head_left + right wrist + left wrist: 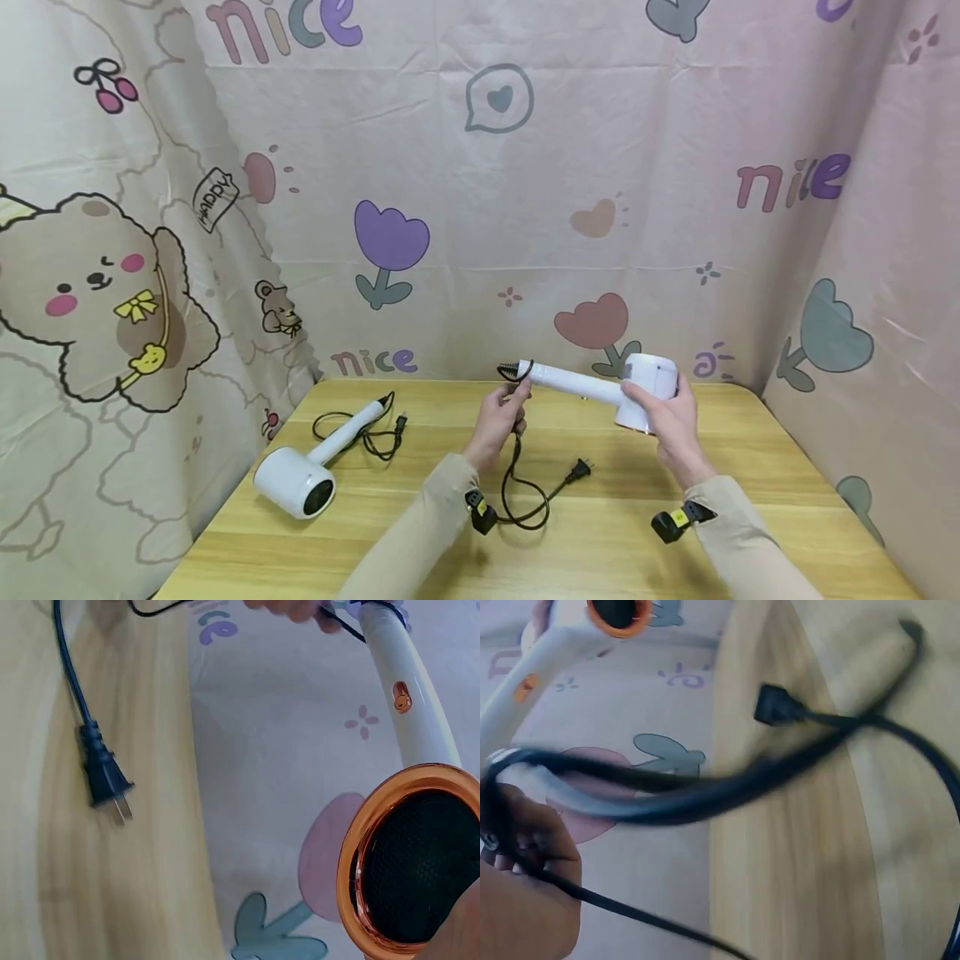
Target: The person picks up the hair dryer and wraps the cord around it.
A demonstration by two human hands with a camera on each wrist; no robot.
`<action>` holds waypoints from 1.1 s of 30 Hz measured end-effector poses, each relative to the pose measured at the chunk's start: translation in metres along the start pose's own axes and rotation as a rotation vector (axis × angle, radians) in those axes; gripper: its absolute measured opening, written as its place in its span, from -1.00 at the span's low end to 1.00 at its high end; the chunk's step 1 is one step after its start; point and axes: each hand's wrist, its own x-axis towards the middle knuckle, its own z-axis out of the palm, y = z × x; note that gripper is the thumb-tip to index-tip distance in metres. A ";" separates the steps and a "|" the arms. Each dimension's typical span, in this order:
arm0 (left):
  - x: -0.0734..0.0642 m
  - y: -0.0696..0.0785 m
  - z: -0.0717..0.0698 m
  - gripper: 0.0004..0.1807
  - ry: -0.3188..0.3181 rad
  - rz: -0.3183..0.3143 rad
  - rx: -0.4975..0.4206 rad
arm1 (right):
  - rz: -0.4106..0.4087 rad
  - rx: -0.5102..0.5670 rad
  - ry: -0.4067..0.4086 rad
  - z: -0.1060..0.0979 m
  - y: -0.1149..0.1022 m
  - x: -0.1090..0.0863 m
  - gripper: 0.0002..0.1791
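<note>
My right hand grips a white hair dryer by its head, above the table. The dryer's handle points left, and its copper-rimmed grille shows in the right wrist view. At the handle's end my left hand holds the black power cord, with a loop of it around the handle end. In the left wrist view the looped cord is blurred and crosses in front of the table. The rest hangs in a curve below the left hand, ending in a two-pin plug.
A second white hair dryer lies at the table's left, its black cord loosely bunched beside the handle. Printed curtains stand behind the wooden table and on both sides.
</note>
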 end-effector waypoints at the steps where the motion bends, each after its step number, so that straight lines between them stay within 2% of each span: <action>1: 0.000 0.000 -0.001 -0.63 -0.001 0.009 0.034 | -0.009 0.000 0.009 0.000 -0.002 0.001 -0.05; 5: -0.002 0.001 -0.004 -0.74 0.014 0.101 0.322 | -0.055 -0.052 0.060 -0.001 -0.009 0.004 0.02; 6: 0.000 -0.002 -0.006 -0.76 0.012 0.132 0.413 | -0.068 -0.076 0.075 -0.002 -0.011 0.005 0.04; 10: -0.002 0.003 -0.010 -0.79 -0.029 0.245 0.799 | -0.146 -0.186 0.140 -0.004 -0.014 0.011 0.07; 12: -0.003 0.005 -0.011 -0.80 -0.045 0.325 0.971 | -0.192 -0.252 0.176 -0.007 -0.014 0.015 0.06; 15: -0.003 0.010 -0.014 -0.82 -0.056 0.431 1.111 | -0.234 -0.324 0.206 -0.013 -0.014 0.018 0.06; 18: -0.001 0.016 -0.017 -0.86 -0.066 0.504 1.136 | -0.253 -0.359 0.184 -0.017 -0.013 0.020 0.08; 22: 0.003 0.027 -0.020 -0.89 -0.089 0.558 1.100 | -0.274 -0.416 0.130 -0.022 -0.013 0.021 0.11; 24: 0.005 0.032 -0.021 -0.88 -0.089 0.536 1.047 | -0.282 -0.436 0.094 -0.024 -0.014 0.021 0.13; 29: 0.006 0.039 -0.023 -0.84 -0.056 0.402 0.913 | -0.298 -0.480 0.001 -0.029 -0.015 0.021 0.16; 31: 0.007 0.040 -0.023 -0.84 -0.053 0.382 0.916 | -0.307 -0.501 -0.031 -0.030 -0.015 0.022 0.15; 33: 0.007 0.040 -0.024 -0.84 -0.062 0.390 0.939 | -0.309 -0.523 -0.058 -0.031 -0.015 0.022 0.16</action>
